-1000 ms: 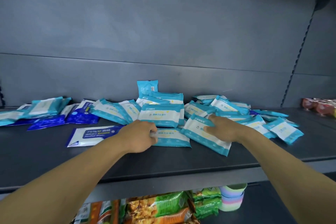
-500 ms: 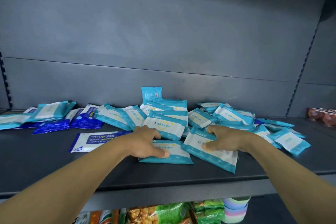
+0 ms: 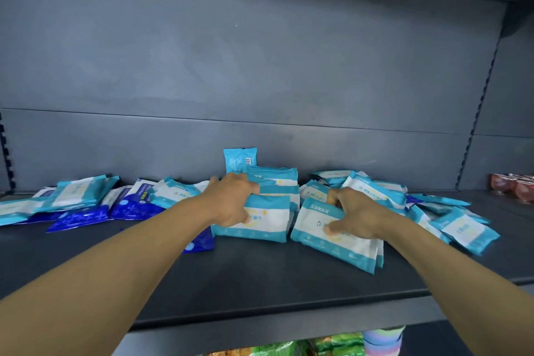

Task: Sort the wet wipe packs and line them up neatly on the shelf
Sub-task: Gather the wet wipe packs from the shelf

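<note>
Several teal-and-white wet wipe packs lie in a loose heap on the dark shelf (image 3: 260, 277). My left hand (image 3: 231, 199) grips a teal pack (image 3: 265, 222) tilted up on its edge at the heap's middle. My right hand (image 3: 355, 214) grips a second teal pack (image 3: 341, 246) just to the right, thumb on its face and fingers over its top edge. A stack of teal packs (image 3: 274, 179) stands behind, with one upright pack (image 3: 238, 157) against the back wall. Dark blue alcohol wipe packs (image 3: 83, 218) lie at the left; another blue pack (image 3: 199, 243) shows under my left forearm.
More teal packs (image 3: 462, 228) are scattered to the right, and others (image 3: 75, 191) at the far left. Red cups (image 3: 514, 186) stand at the right end of the shelf. Green snack bags (image 3: 335, 345) and stacked pastel cups (image 3: 381, 341) sit on the shelf below.
Both hands have lifted their packs from lying flat to tilted up on edge. The left hand has moved back onto the heap; the white-blue alcohol pack is now mostly hidden under my left forearm.
</note>
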Motion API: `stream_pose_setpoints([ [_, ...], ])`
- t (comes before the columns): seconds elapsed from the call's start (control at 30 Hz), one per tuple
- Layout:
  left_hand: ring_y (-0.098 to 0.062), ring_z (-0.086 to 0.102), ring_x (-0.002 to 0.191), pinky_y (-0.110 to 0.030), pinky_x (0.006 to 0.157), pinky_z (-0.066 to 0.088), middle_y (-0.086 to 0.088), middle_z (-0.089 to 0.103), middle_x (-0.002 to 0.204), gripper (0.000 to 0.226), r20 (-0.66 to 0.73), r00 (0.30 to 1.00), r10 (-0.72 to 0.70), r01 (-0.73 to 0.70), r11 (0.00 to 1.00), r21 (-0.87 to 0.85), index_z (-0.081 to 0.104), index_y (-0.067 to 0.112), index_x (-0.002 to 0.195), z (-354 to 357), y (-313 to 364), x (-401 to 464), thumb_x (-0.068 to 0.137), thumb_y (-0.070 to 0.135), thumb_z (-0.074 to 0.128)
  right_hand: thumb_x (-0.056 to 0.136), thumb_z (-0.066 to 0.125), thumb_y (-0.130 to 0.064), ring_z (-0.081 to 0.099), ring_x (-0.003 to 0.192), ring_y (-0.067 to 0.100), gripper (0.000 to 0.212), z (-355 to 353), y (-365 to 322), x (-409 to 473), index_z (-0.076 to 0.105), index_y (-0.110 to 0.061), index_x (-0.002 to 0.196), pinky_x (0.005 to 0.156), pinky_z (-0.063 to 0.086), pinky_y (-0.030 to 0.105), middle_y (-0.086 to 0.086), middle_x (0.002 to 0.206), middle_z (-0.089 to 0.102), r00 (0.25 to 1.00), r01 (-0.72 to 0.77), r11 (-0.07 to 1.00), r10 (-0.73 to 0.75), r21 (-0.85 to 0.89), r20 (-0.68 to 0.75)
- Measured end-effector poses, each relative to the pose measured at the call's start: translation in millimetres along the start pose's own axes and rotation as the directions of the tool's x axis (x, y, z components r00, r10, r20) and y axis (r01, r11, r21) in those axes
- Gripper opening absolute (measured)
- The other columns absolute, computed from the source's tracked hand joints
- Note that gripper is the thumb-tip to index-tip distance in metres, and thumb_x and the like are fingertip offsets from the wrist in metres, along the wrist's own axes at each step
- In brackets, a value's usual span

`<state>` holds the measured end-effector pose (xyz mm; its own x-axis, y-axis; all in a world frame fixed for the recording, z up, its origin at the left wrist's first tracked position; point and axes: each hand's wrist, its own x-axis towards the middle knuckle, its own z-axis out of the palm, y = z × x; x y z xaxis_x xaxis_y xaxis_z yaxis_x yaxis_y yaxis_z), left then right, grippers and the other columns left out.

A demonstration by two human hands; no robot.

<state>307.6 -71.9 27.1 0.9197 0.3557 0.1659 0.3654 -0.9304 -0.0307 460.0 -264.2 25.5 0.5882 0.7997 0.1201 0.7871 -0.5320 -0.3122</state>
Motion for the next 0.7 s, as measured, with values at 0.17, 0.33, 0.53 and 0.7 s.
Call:
stream_pose_setpoints([
  [0.17,-0.021,0.046,0.113,-0.033,0.093,0.039,0.000,0.047,0.129,0.062,0.195,0.981,-0.015,0.044,0.988,-0.145,0.035,0.026,0.135,8.9,2.1,29.4,0.082,0.023,0.067,0.079,0.075,-0.025,0.043,0.066,0.007,0.032,4.7,6.2,4.4,0.044,-0.018,0.085,0.054,0.034,0.018,-0.004,0.083,0.052,0.991,-0.016,0.999,0.023,0.048,-0.135],
  [0.33,-0.023,0.034,0.127,-0.036,0.105,0.035,-0.001,0.038,0.140,0.085,0.241,0.970,-0.035,0.029,0.999,0.030,0.031,0.024,0.143,-2.3,-1.8,40.9,0.073,0.046,0.075,0.086,0.067,-0.028,0.051,0.094,0.016,0.043,9.0,4.3,3.6,0.042,-0.023,0.121,0.074,0.038,0.023,-0.002,0.112,0.052,0.998,-0.053,0.999,0.053,0.006,-0.042],
  [0.53,-0.022,0.031,0.134,-0.032,0.109,0.032,-0.003,0.030,0.148,0.090,0.221,0.975,-0.035,0.047,0.998,-0.051,0.025,0.021,0.147,4.6,-7.8,55.7,0.076,0.042,0.075,0.087,0.065,-0.033,0.052,0.099,0.021,0.051,11.6,0.1,0.3,0.036,-0.025,0.128,0.085,0.044,0.032,0.002,0.120,0.054,0.998,-0.035,0.995,0.030,-0.090,-0.057],
  [0.7,-0.019,0.041,0.120,-0.033,0.102,0.038,0.000,0.038,0.139,0.086,0.237,0.970,-0.048,0.086,0.985,-0.151,0.028,0.023,0.139,6.0,-8.5,58.4,0.072,0.037,0.079,0.080,0.074,-0.029,0.054,0.103,0.022,0.050,16.2,-7.2,-2.1,0.039,-0.023,0.116,0.088,0.045,0.034,0.004,0.113,0.057,0.990,0.018,1.000,-0.018,-0.004,-0.138],
])
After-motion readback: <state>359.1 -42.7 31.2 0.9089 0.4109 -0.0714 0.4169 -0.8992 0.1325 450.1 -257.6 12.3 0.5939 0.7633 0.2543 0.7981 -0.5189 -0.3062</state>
